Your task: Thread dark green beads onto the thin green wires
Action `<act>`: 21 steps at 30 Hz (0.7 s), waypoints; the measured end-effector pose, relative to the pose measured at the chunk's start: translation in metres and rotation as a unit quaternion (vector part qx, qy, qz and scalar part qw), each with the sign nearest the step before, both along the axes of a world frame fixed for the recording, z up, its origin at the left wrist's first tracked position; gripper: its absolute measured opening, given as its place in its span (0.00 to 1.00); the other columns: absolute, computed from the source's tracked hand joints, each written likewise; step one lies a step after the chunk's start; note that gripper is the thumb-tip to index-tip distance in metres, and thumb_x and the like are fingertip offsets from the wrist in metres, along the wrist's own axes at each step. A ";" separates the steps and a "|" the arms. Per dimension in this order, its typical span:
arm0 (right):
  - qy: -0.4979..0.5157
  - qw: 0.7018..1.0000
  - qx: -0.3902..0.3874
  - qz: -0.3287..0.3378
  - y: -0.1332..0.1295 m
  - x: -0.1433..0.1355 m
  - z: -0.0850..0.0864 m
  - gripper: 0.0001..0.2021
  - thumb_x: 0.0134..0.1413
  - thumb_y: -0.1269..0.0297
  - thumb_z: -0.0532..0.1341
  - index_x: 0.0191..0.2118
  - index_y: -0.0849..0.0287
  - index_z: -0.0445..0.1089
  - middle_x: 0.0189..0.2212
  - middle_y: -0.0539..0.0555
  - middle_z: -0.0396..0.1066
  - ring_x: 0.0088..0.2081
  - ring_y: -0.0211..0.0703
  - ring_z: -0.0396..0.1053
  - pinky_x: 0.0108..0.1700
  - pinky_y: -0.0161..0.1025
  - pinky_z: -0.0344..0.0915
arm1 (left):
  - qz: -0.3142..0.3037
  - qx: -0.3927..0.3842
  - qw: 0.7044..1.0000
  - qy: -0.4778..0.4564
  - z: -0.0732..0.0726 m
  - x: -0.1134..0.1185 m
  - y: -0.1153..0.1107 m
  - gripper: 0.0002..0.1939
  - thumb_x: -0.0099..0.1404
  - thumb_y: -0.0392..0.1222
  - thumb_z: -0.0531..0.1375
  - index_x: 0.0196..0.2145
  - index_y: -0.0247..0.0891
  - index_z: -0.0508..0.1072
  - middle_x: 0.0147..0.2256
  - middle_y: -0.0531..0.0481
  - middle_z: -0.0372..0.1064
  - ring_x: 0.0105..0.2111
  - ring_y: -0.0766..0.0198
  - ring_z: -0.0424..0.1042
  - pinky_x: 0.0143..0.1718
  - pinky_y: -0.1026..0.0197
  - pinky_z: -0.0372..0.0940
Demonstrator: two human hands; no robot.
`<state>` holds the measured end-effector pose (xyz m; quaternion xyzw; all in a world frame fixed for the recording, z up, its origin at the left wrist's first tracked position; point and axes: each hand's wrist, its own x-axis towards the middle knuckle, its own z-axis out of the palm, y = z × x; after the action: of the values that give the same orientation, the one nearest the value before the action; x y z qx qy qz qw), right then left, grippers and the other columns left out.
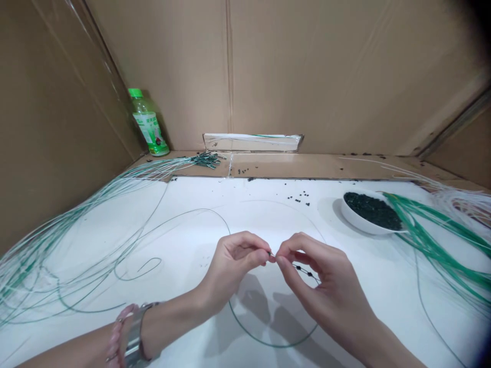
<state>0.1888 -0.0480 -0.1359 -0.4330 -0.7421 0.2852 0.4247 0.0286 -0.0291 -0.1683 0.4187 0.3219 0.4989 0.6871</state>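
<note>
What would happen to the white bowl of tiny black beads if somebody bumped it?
The white bowl looks low and wide, so it would probably slide rather than tip. The black beads are piled near the rim, so some would likely spill and scatter, like the loose beads already on the table.

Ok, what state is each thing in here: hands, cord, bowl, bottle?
Left hand: pinching the cord end.
Right hand: pinching the cord beside it.
Green cord: looped on the table, small dark beads on it.
White bowl: upright, full of dark beads.
Bottle: upright, capped.

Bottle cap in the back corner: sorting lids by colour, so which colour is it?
Bright green cap, head view.
</note>
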 end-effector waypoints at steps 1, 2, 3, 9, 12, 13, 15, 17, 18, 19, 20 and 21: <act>-0.001 1.000 -0.001 -0.001 0.000 0.000 0.000 0.05 0.54 0.72 0.56 0.29 0.57 0.66 0.25 0.47 0.68 0.28 0.33 0.66 0.33 0.33 0.66 | 0.000 0.001 1.000 0.003 0.000 0.000 0.000 0.08 0.51 0.45 0.68 0.26 0.39 0.76 0.26 0.55 0.72 0.29 0.71 0.71 0.34 0.68 0.63; -0.002 1.000 -0.001 -0.001 0.000 0.000 0.000 0.05 0.54 0.72 0.56 0.29 0.58 0.66 0.25 0.47 0.68 0.28 0.33 0.66 0.33 0.33 0.66 | 0.001 0.002 1.000 0.005 0.000 0.000 0.000 0.08 0.51 0.45 0.68 0.26 0.39 0.76 0.26 0.55 0.72 0.29 0.71 0.71 0.34 0.68 0.63; -0.004 1.000 0.001 -0.001 0.000 0.000 0.000 0.05 0.54 0.72 0.56 0.29 0.58 0.66 0.25 0.47 0.68 0.28 0.32 0.66 0.33 0.33 0.66 | 0.003 0.002 1.000 0.007 -0.001 0.000 0.000 0.07 0.51 0.44 0.68 0.26 0.39 0.76 0.26 0.55 0.72 0.29 0.71 0.71 0.34 0.68 0.63; -0.017 1.000 0.017 -0.011 0.001 -0.001 0.000 0.06 0.53 0.73 0.56 0.28 0.58 0.66 0.24 0.46 0.67 0.27 0.32 0.65 0.31 0.32 0.66 | 0.002 0.007 1.000 0.018 -0.002 -0.001 0.000 0.04 0.54 0.41 0.67 0.27 0.39 0.76 0.26 0.55 0.72 0.29 0.73 0.71 0.34 0.70 0.63; -0.024 0.999 0.023 -0.013 0.001 -0.001 0.000 0.06 0.53 0.74 0.56 0.28 0.58 0.65 0.24 0.47 0.67 0.27 0.32 0.65 0.31 0.32 0.66 | 0.001 0.011 1.000 0.021 -0.001 -0.001 0.001 0.04 0.55 0.40 0.66 0.26 0.39 0.76 0.27 0.56 0.72 0.28 0.74 0.70 0.34 0.71 0.63; -0.028 0.999 0.026 -0.014 0.001 -0.001 -0.001 0.06 0.53 0.74 0.56 0.28 0.58 0.65 0.24 0.47 0.67 0.27 0.32 0.65 0.31 0.32 0.66 | -0.001 0.011 1.000 0.021 -0.001 -0.001 0.001 0.03 0.55 0.39 0.66 0.26 0.39 0.76 0.27 0.56 0.72 0.29 0.74 0.71 0.34 0.71 0.63; -0.038 0.998 0.038 -0.016 0.001 0.000 -0.001 0.06 0.53 0.74 0.56 0.28 0.59 0.65 0.24 0.47 0.67 0.27 0.32 0.65 0.31 0.32 0.65 | -0.003 0.011 1.000 0.024 0.000 -0.001 0.001 0.03 0.55 0.39 0.66 0.26 0.38 0.76 0.27 0.55 0.72 0.29 0.73 0.71 0.34 0.71 0.64; -0.049 0.997 0.060 -0.017 0.001 0.000 0.000 0.06 0.53 0.75 0.56 0.28 0.59 0.64 0.23 0.47 0.66 0.26 0.31 0.64 0.30 0.31 0.64 | 0.002 0.010 0.999 0.035 0.001 0.000 0.000 0.03 0.55 0.38 0.66 0.26 0.38 0.75 0.27 0.55 0.72 0.30 0.72 0.71 0.35 0.70 0.65; -0.054 0.996 0.071 -0.016 0.001 0.000 0.000 0.06 0.53 0.75 0.56 0.28 0.59 0.64 0.23 0.47 0.66 0.26 0.31 0.64 0.29 0.31 0.63 | 0.006 0.010 0.999 0.043 0.002 0.000 -0.001 0.03 0.54 0.38 0.66 0.26 0.37 0.75 0.27 0.54 0.72 0.30 0.71 0.71 0.35 0.69 0.65; -0.059 0.995 0.081 -0.015 0.001 0.000 0.000 0.06 0.53 0.76 0.56 0.27 0.59 0.64 0.23 0.47 0.66 0.26 0.32 0.63 0.29 0.31 0.63 | 0.008 0.009 0.999 0.052 0.003 0.000 -0.001 0.04 0.54 0.38 0.66 0.26 0.37 0.75 0.27 0.54 0.72 0.30 0.71 0.72 0.35 0.68 0.66; -0.063 0.994 0.088 -0.014 0.001 0.000 0.000 0.06 0.53 0.76 0.56 0.28 0.59 0.64 0.23 0.47 0.66 0.26 0.32 0.63 0.29 0.31 0.62 | 0.008 0.007 0.998 0.062 0.005 0.000 -0.001 0.04 0.54 0.38 0.66 0.25 0.36 0.75 0.27 0.53 0.72 0.30 0.69 0.72 0.36 0.67 0.66; -0.065 0.993 0.094 -0.013 0.001 0.000 0.000 0.06 0.53 0.76 0.56 0.28 0.59 0.64 0.23 0.47 0.66 0.26 0.32 0.63 0.28 0.32 0.62 | 0.005 0.006 0.998 0.070 0.006 0.000 -0.002 0.05 0.54 0.39 0.66 0.25 0.36 0.75 0.27 0.52 0.73 0.30 0.68 0.72 0.37 0.66 0.66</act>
<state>0.1885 -0.0470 -0.1358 -0.4182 -0.7862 0.1803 0.4177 0.0286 -0.0308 -0.1626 0.4547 0.3681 0.4743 0.6578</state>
